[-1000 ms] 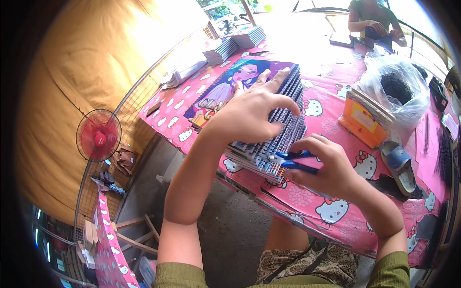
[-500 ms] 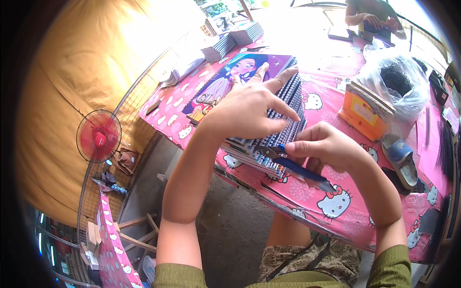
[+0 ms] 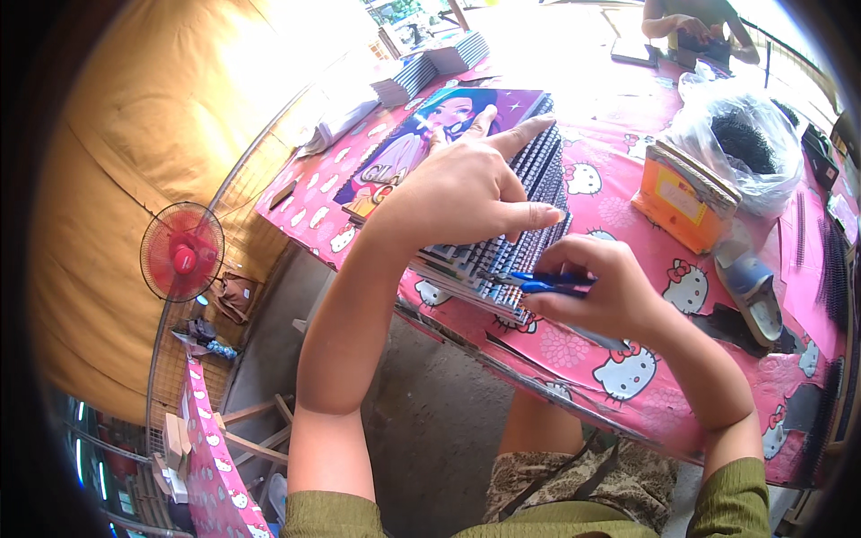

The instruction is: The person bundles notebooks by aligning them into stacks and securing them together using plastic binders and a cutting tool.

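A stack of wire-bound notebooks lies on the pink table, its top cover purple with a drawn figure. The wire spines face right and fan out in steps toward me. Across the top cover my left hand lies spread, fingers stretched out and thumb pointing right over the spines. My right hand is closed around blue-handled pliers. Their jaws reach the near end of the wire spines; whether they grip a wire is too small to tell.
To the right stand an orange pack of notebooks, a plastic bag with black coils, and a blue-grey slipper. More notebook stacks sit at the far left. Another person's hands work at the far right. A red fan stands left.
The pliers have turned from slanting down-right to nearly level, and my right hand's grip on them has shifted. My left hand stays on the notebooks, its thumb now straighter.
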### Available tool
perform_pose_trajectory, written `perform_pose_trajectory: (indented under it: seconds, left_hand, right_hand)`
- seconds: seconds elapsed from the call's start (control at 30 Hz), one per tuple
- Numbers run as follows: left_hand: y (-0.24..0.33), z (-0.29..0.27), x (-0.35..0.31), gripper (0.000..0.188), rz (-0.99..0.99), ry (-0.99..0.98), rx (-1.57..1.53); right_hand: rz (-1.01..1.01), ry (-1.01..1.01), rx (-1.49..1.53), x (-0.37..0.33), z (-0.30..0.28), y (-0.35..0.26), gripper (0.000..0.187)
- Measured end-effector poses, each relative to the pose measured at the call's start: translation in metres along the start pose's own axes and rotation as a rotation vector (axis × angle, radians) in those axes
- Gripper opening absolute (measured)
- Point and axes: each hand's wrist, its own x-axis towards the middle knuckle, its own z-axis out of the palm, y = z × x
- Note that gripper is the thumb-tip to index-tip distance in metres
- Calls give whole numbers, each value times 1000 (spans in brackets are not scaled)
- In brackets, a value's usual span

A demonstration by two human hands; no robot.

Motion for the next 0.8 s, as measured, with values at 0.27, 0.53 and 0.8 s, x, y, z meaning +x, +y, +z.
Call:
perform_pose_trajectory:
  seconds: [0.27, 0.53, 0.8]
  left_hand:
    - [-6, 2, 2, 48, 62, -70, 202]
    - [-6, 3, 4, 51, 75, -35, 155]
    - [-1, 6, 2, 48, 90, 35, 132]
  right_hand:
    - [122, -67, -10, -8, -5, -8, 46]
    - [-89, 70, -290, -11, 9, -5, 39]
    - [452, -234, 399, -7, 3, 4, 44]
